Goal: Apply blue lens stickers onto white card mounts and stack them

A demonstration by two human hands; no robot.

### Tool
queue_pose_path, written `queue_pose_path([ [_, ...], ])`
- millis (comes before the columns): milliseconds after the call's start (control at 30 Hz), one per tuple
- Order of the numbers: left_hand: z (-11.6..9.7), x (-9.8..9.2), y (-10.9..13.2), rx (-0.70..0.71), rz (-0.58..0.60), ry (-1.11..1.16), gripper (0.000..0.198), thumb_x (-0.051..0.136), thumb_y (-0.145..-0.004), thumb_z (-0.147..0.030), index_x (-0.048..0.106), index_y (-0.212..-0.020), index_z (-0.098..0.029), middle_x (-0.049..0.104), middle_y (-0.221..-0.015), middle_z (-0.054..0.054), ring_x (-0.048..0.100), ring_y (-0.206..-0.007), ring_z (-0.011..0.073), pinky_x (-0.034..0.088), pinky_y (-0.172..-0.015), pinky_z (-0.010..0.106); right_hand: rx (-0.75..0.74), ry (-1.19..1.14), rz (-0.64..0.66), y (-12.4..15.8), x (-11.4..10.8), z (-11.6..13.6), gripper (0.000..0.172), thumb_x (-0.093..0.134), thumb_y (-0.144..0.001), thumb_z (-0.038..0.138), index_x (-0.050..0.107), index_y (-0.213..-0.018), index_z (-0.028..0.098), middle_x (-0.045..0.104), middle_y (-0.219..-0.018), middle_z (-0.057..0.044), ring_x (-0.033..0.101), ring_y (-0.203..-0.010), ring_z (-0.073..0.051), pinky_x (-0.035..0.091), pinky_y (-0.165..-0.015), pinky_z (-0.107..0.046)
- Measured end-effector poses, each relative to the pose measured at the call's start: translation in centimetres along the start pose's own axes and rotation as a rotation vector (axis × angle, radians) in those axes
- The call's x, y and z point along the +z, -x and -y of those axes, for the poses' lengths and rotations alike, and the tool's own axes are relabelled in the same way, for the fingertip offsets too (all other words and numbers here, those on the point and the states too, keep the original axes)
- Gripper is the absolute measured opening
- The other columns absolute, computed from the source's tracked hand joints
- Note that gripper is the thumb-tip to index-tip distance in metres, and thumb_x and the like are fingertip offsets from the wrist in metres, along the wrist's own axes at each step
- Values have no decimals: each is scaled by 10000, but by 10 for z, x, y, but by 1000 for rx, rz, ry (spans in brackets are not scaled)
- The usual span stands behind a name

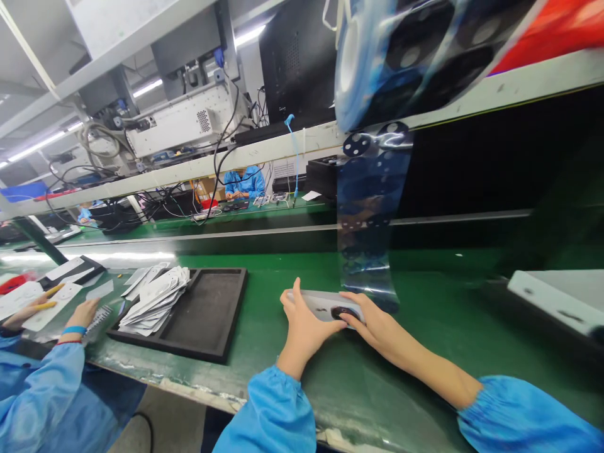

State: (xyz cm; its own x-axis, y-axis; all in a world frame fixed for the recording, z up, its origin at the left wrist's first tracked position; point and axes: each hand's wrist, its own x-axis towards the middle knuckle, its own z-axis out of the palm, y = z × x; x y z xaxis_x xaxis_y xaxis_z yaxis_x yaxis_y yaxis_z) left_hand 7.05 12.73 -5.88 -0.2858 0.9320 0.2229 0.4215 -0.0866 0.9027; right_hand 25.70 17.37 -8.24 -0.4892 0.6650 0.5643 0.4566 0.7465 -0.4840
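Observation:
A pale smartphone (321, 311) lies back side up between my hands, just over the green bench top. Its dark round camera area (343, 311) sits toward the right end. My left hand (304, 324) grips the left end and lower edge, thumb reaching along toward the camera area. On the right end, my right hand (372, 321) has its fingers closed round the phone near the camera area. Behind the phone, a strip of clear film with dark round stickers (370, 207) hangs down to the bench from a roll (352, 69).
A black tray (207, 314) holds a stack of white cards (160, 299) left of my hands. Farther left, a co-worker's hands (82, 314) handle white pieces. A white box (557, 299) stands at right. A shelf edge (302, 148) runs overhead.

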Motion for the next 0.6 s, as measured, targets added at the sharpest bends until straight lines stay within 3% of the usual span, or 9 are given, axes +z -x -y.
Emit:
queue_pose_path([
  [67,-1,-3,-4,-28,-49,39,1046,901,-587,-317,370,-1482,-210,331,-1379,149,381,-1345,305,330,-1150,393,27,-14,77,1,2,-5,416,362,-1072,499,372,-1407,251,545,-1310,-114,561,-1191,-322,507,-996,-487],
  [167,-1,-6,-9,-74,-149,109,562,674,-846,-328,485,-1347,-160,444,-1317,149,469,-1266,252,370,-1101,349,74,-24,127,1,4,-6,459,382,-1054,520,355,-1419,244,514,-1374,-116,514,-1257,-321,450,-1070,-508],
  [233,0,-6,-11,-89,-190,154,415,592,-896,-310,527,-1273,-151,506,-1273,148,496,-1232,252,381,-1079,359,116,-24,135,2,5,-4,550,419,-1027,552,301,-1453,225,449,-1448,-134,475,-1299,-329,427,-1093,-521],
  [367,2,-6,-9,-76,-225,244,410,628,-850,-278,560,-1237,-164,561,-1255,133,508,-1209,268,362,-1077,394,201,-34,152,5,7,-2,666,432,-998,570,214,-1494,182,413,-1471,-179,493,-1279,-346,438,-1067,-545],
  [500,4,-6,-9,-75,-244,388,408,661,-804,-294,592,-1184,-163,587,-1238,132,518,-1207,279,351,-1089,410,181,-56,102,6,4,-2,555,424,-1023,498,271,-1475,213,523,-1364,-148,577,-1172,-325,496,-993,-519],
  [600,4,-5,-13,-81,-244,552,466,653,-819,-381,554,-1215,-156,601,-1197,133,563,-1164,260,409,-1053,381,52,-5,-55,4,2,3,436,437,-1051,453,361,-1427,246,548,-1337,-117,565,-1186,-320,485,-1008,-509],
])
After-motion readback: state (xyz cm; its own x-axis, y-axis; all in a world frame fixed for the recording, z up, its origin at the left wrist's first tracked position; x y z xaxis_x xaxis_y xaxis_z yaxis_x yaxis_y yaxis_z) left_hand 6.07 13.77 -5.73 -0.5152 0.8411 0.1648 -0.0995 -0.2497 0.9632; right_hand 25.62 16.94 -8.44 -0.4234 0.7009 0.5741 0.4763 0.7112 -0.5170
